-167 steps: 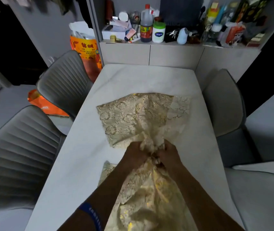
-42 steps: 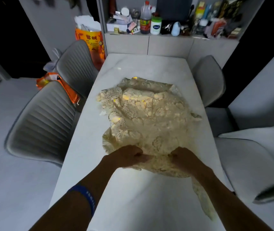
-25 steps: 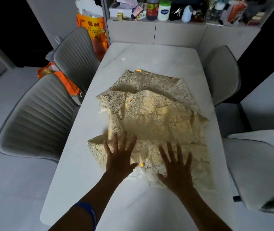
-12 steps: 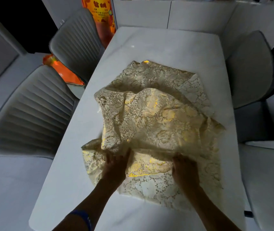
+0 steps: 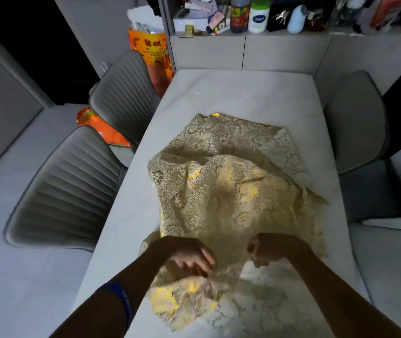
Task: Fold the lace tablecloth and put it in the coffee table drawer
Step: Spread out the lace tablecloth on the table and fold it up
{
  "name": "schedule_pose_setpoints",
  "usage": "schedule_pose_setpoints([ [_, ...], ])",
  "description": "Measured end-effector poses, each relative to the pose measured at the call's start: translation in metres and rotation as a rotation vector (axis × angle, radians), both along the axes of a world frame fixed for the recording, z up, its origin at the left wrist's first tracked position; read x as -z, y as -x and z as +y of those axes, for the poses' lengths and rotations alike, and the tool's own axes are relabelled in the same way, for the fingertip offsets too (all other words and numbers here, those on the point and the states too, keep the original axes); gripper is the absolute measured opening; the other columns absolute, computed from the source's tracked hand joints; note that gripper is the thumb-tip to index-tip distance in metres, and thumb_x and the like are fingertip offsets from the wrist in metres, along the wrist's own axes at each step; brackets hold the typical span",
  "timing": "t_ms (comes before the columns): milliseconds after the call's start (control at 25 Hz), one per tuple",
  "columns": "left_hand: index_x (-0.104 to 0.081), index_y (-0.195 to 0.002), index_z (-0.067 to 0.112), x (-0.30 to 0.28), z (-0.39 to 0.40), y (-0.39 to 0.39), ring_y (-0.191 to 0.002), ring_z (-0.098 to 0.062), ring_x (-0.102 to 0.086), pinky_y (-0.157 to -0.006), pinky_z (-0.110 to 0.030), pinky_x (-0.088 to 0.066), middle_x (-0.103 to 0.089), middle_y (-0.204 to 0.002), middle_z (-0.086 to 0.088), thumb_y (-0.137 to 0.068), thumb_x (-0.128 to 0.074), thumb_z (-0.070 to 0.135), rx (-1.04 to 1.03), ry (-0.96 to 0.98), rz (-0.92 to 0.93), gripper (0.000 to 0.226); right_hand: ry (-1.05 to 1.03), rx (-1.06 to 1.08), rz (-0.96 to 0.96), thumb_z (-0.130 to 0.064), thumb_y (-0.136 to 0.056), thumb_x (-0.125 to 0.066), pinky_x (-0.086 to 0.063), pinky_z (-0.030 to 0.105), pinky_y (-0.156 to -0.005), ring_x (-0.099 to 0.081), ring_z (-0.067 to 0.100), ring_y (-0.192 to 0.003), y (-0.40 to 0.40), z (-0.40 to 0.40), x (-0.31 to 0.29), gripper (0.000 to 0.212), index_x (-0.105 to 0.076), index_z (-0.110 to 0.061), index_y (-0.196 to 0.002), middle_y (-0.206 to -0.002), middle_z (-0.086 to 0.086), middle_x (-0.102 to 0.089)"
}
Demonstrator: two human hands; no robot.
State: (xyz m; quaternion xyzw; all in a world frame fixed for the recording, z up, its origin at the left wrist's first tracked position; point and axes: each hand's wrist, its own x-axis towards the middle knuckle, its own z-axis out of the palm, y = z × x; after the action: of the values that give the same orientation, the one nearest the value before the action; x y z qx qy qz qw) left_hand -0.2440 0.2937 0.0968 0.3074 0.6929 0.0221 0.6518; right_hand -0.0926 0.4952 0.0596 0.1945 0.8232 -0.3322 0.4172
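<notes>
The lace tablecloth [image 5: 226, 198] lies rumpled on the desk [image 5: 243, 93], in a heap of loose folds rather than flat. Its long axis runs away from me, from the near desk edge toward the far shelf [image 5: 243, 32], with the far end spread flatter and a corner reaching to the right. My left hand [image 5: 189, 257] rests palm down on the near part of the cloth, fingers loosely bent and slightly spread, gripping nothing I can make out. My right hand [image 5: 270, 250] is beside it at the cloth's near edge, fingers curled under; whether they pinch the lace I cannot tell. Grey chairs [image 5: 72, 189] stand at both sides.
</notes>
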Motion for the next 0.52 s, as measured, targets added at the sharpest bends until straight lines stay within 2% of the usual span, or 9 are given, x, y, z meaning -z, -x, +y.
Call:
schedule_pose_setpoints([
  [80,-0.062,-0.118,0.022,-0.004,-0.004,0.023,-0.075,-0.014,-0.064,-0.075,-0.031,-0.055,-0.070,-0.106,-0.008,-0.092,-0.062,0.016,-0.386,-0.369,0.218,0.027,0.063,0.240,0.219,-0.014,-0.081,-0.054,-0.045,0.020,-0.064,-0.058,0.007,-0.082,0.017,-0.010,-0.006,0.038,-0.056,-0.029,-0.116,-0.105,-0.014,-0.052],
  [120,-0.063,-0.112,0.017,-0.001,-0.010,0.035,-0.075,-0.018,-0.064,-0.075,-0.037,-0.056,-0.069,-0.104,-0.012,-0.091,-0.058,0.008,-0.548,-0.515,0.409,0.023,-0.005,0.346,0.342,-0.017,-0.079,-0.054,-0.046,0.023,-0.070,-0.057,0.011,-0.093,0.026,-0.017,-0.005,0.048,-0.050,-0.033,-0.125,-0.115,-0.013,-0.051],
  [160,-0.061,-0.112,0.016,0.004,-0.016,0.045,-0.084,-0.023,-0.063,-0.080,-0.042,-0.055,-0.065,-0.107,-0.012,-0.089,-0.054,0.003,-0.585,-0.573,0.604,0.028,-0.107,0.382,0.423,-0.020,-0.079,-0.055,-0.047,0.029,-0.083,-0.055,0.017,-0.109,0.034,-0.025,-0.002,0.060,-0.041,-0.034,-0.135,-0.130,-0.010,-0.048],
  [200,-0.055,-0.121,0.018,0.011,-0.025,0.052,-0.104,-0.027,-0.059,-0.089,-0.044,-0.051,-0.058,-0.122,-0.011,-0.086,-0.052,0.002,-0.451,-0.531,0.762,0.039,-0.222,0.340,0.421,-0.024,-0.080,-0.056,-0.044,0.037,-0.096,-0.046,0.023,-0.125,0.040,-0.037,0.005,0.069,-0.031,-0.034,-0.144,-0.147,-0.006,-0.038],
  [240,-0.045,-0.135,0.021,0.022,-0.035,0.052,-0.127,-0.030,-0.045,-0.099,-0.045,-0.045,-0.042,-0.143,-0.011,-0.084,-0.055,0.006,-0.180,-0.406,0.860,0.053,-0.299,0.276,0.356,-0.027,-0.083,-0.057,-0.038,0.043,-0.105,-0.034,0.027,-0.137,0.043,-0.053,0.016,0.075,-0.021,-0.034,-0.149,-0.157,-0.003,-0.023],
  [320,-0.017,-0.152,0.027,0.048,-0.055,0.038,-0.149,-0.034,-0.003,-0.112,-0.056,-0.028,0.005,-0.162,-0.010,-0.088,-0.062,0.027,0.223,-0.211,0.831,0.078,-0.339,0.189,0.162,-0.042,-0.088,-0.055,-0.028,0.053,-0.112,-0.015,0.030,-0.147,0.034,-0.092,0.042,0.081,-0.006,-0.035,-0.152,-0.163,-0.003,-0.001],
  [360,-0.010,-0.153,0.029,0.057,-0.062,0.029,-0.148,-0.035,0.011,-0.113,-0.062,-0.021,0.020,-0.161,-0.008,-0.088,-0.063,0.035,0.261,-0.150,0.747,0.084,-0.361,0.163,0.101,-0.051,-0.087,-0.053,-0.025,0.055,-0.113,-0.012,0.031,-0.148,0.024,-0.109,0.055,0.084,-0.002,-0.036,-0.153,-0.163,-0.002,0.005],
  [440,-0.007,-0.154,0.033,0.071,-0.072,0.019,-0.147,-0.035,0.019,-0.113,-0.068,-0.012,0.028,-0.158,-0.006,-0.088,-0.063,0.039,0.258,-0.091,0.583,0.086,-0.461,0.111,0.056,-0.063,-0.084,-0.049,-0.023,0.057,-0.111,-0.015,0.034,-0.147,0.005,-0.133,0.073,0.090,0.001,-0.034,-0.153,-0.163,0.002,0.008],
  [520,-0.014,-0.152,0.036,0.071,-0.079,0.020,-0.148,-0.036,0.010,-0.117,-0.058,-0.015,0.019,-0.161,-0.005,-0.085,-0.066,0.038,0.394,-0.105,0.495,0.085,-0.568,0.096,0.040,-0.060,-0.083,-0.048,-0.026,0.057,-0.108,-0.031,0.035,-0.139,0.001,-0.143,0.074,0.086,-0.007,-0.030,-0.153,-0.163,0.005,-0.006],
])
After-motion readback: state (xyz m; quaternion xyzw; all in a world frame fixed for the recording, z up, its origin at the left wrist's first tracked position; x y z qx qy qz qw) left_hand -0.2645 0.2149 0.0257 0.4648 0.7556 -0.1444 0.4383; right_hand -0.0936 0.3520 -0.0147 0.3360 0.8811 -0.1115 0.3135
